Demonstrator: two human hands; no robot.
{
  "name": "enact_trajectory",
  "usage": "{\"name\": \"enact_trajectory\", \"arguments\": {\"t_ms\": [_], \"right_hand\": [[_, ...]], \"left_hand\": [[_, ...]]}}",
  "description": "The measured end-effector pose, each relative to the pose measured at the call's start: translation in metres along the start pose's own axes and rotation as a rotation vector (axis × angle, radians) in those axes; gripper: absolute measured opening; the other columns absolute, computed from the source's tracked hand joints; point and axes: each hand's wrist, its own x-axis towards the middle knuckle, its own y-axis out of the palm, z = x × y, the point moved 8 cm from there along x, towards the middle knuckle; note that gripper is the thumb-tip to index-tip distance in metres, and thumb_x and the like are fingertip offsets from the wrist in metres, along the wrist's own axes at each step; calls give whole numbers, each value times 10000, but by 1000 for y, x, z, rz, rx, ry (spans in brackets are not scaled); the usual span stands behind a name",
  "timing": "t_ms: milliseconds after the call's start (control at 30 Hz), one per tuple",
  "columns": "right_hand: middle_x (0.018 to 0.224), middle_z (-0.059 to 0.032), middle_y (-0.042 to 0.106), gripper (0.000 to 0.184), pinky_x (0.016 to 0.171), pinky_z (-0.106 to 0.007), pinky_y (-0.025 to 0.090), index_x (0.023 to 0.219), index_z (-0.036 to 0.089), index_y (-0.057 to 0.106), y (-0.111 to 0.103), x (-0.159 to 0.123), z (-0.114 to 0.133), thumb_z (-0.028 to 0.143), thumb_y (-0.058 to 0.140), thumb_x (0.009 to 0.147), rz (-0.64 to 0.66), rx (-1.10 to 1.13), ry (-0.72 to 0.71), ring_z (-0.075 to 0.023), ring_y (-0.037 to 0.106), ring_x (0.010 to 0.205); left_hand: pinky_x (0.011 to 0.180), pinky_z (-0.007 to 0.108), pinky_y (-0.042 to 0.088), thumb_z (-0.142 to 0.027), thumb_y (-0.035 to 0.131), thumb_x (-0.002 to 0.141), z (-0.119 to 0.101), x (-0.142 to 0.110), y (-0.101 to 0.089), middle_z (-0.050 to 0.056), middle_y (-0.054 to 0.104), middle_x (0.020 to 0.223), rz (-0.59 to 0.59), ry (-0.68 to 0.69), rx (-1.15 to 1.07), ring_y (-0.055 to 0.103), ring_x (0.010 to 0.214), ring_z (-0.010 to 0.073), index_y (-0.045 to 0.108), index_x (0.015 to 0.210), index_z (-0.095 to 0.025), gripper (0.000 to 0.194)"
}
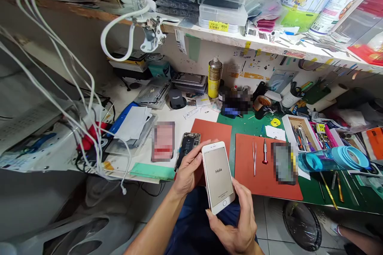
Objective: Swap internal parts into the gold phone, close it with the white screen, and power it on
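A white smartphone (220,181) with a lit screen reading "Hola" is held over the bench's front edge. My left hand (190,169) grips its left side, fingers running behind it. Around the lower right edge and bottom corner curl the fingers and thumb of my right hand (236,219). Just left of the phone lies an opened phone (188,148) with its battery and inner parts exposed. On the red mat (243,183) to the right rest tweezers (254,159) and a small screwdriver (265,151).
A blue water bottle (332,158) lies on its side at the right, beside a tool tray (299,135). The yellow spray can (214,76) stands at the back. White cables (89,99) hang on the left. Overhead runs a loaded shelf (269,46). A co-worker's leg (356,239) shows lower right.
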Motion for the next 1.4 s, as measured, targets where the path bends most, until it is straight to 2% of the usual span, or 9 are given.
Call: {"name": "enact_trajectory", "arguments": {"t_ms": [133, 367, 467, 600, 700, 800, 900, 1300, 1400], "right_hand": [[1305, -286, 689, 765, 870, -544, 683, 1530, -6, 516, 0, 0, 1, 320, 854, 926, -4, -6, -3, -386, 684, 1195], [1309, -290, 689, 764, 848, -552, 694, 1540, 18, 504, -1, 2, 6, 328, 850, 933, -18, -32, -28, -382, 705, 1167], [1298, -292, 692, 772, 826, -558, 698, 1544, 21, 501, 0, 4, 9, 315, 857, 926, -35, -72, -61, -390, 710, 1158], [1297, -302, 692, 823, 798, -566, 700, 1570, 12, 472, 2, 2, 14, 289, 877, 908, -58, -149, -137, -402, 704, 1165], [1304, -309, 688, 828, 793, -563, 701, 1571, 3, 468, 5, -2, 17, 281, 878, 908, -44, -180, -185, -406, 702, 1172], [1299, -306, 689, 812, 794, -549, 704, 1560, -2, 481, 6, -4, 18, 286, 876, 911, -34, -194, -208, -406, 708, 1176], [1289, -314, 688, 818, 798, -548, 703, 1555, -20, 480, 7, -5, 18, 288, 877, 910, -33, -194, -211, -410, 706, 1179], [1296, -306, 690, 806, 793, -566, 700, 1553, -1, 495, 7, -8, 14, 286, 878, 905, -37, -167, -173, -413, 705, 1160], [1287, -312, 692, 784, 801, -563, 699, 1531, -17, 508, 7, -6, 14, 273, 877, 904, -33, -163, -177, -420, 704, 1176]], "left_hand": [[1103, 443, 551, -435, 825, 899, -2, 0, 2, 166, 695, 1482, 11, 4, 4, 647, 1394, 366, 784, 1296, -214, 456], [1177, 513, 495, -446, 836, 872, -6, -2, 4, 150, 736, 1425, 16, 4, -22, 633, 1407, 390, 800, 1233, -228, 423], [1178, 504, 493, -471, 815, 887, -5, -6, 7, 128, 764, 1380, -22, -30, -96, 642, 1395, 377, 802, 1230, -239, 415], [1103, 512, 544, -669, 704, 942, 6, -11, 17, 111, 804, 1267, -98, -160, -218, 721, 1259, 358, 758, 1333, -269, 561], [1014, 488, 586, -751, 601, 970, 11, -12, 32, 130, 798, 1231, -76, -223, -249, 765, 1115, 325, 673, 1459, -260, 697], [920, 439, 606, -745, 539, 1001, 9, -11, 44, 126, 790, 1131, -39, -235, -300, 764, 990, 286, 632, 1499, -248, 710], [895, 444, 601, -729, 494, 1023, 7, -11, 50, 112, 769, 1054, -32, -223, -328, 742, 940, 280, 619, 1507, -251, 691], [876, 406, 580, -688, 508, 1032, 10, -10, 55, 91, 720, 1007, -38, -251, -372, 698, 892, 245, 645, 1467, -254, 629], [864, 426, 593, -699, 508, 1026, 12, -11, 54, 91, 730, 1006, -43, -277, -365, 704, 864, 248, 661, 1445, -269, 619]]}}
